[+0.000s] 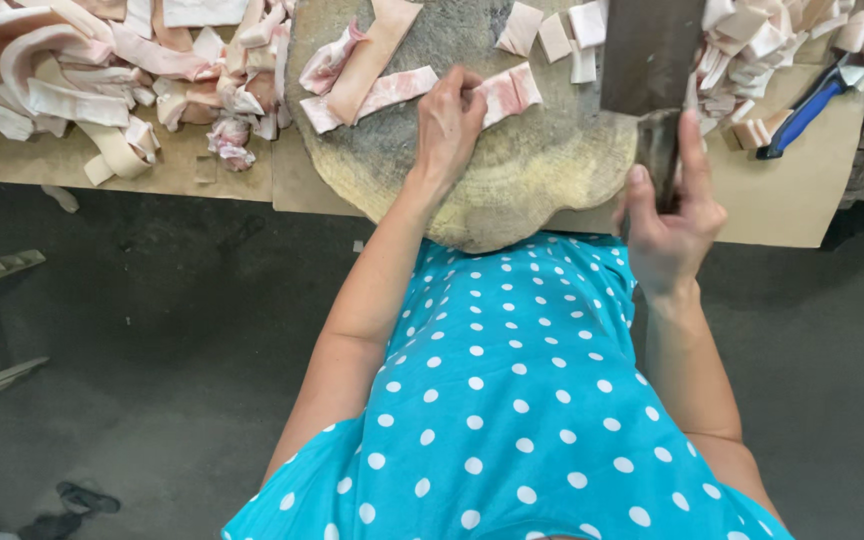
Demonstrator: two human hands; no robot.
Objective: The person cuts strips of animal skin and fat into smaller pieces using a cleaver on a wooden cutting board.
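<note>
The left hand [449,122] presses its fingers [467,92] down on a pink-and-white strip of meat [422,92] lying across the round wooden chopping block [512,180] on the bench [792,205]. The right hand [670,222] has its fingers wrapped around the handle of a broad cleaver [650,55], blade raised over the block's right side. Cut pieces [752,50] lie heaped just beside a blue-handled knife [807,112]

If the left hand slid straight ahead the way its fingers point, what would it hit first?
The left hand already has its fingertips on a pink-and-white meat strip lying across the round wooden chopping block. That strip would be met first; beyond it lies bare block, as far as depth shows.
</note>
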